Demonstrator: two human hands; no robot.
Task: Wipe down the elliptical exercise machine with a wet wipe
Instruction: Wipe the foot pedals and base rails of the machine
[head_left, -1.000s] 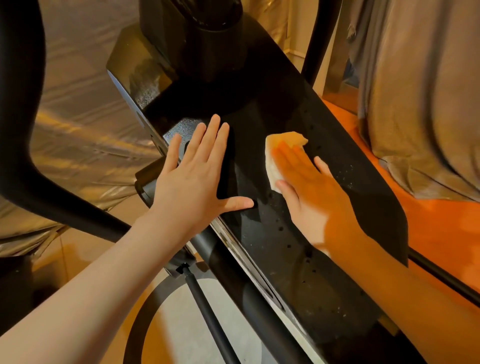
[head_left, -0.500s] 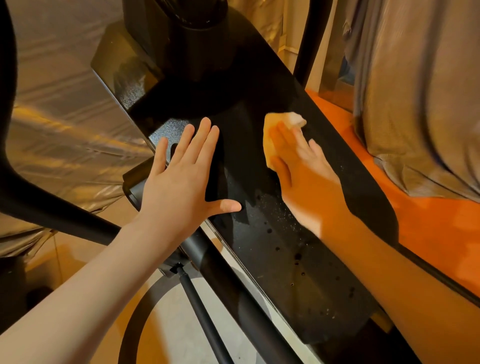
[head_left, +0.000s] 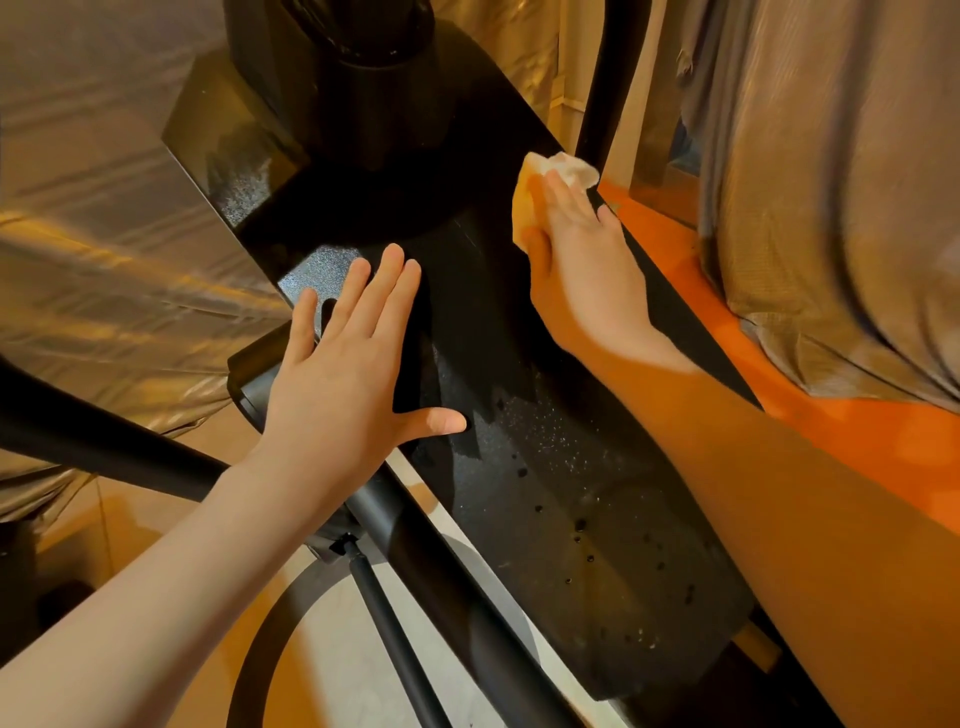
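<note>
- Since a second ago the right hand (head_left: 576, 260) has slid the wet wipe (head_left: 550, 179) up the black cover (head_left: 545, 467) of the elliptical, from the middle of the panel to its far right edge; the left hand (head_left: 348, 374) has stayed where it was.
- The right hand presses the wipe flat against the cover near the upright post (head_left: 602, 78), fingers laid straight over it; whether the thumb hooks round the wipe's edge is hard to tell.
- The left hand rests flat on the cover's left side, fingers straight and spread, thumb out, holding nothing.
- Progress looks partial: a damp, streaked band lies between the hands, while specks and dark spots remain on the lower part, and the column base (head_left: 374, 93), crank rod (head_left: 395, 629) and frame seem untouched.
- The cover is hard and glossy with a fine speckled grain, long and tapering; the wipe is thin, soft, crumpled and pale.
- Draped cloth (head_left: 831, 182) hangs at right above an orange floor (head_left: 857, 441).
</note>
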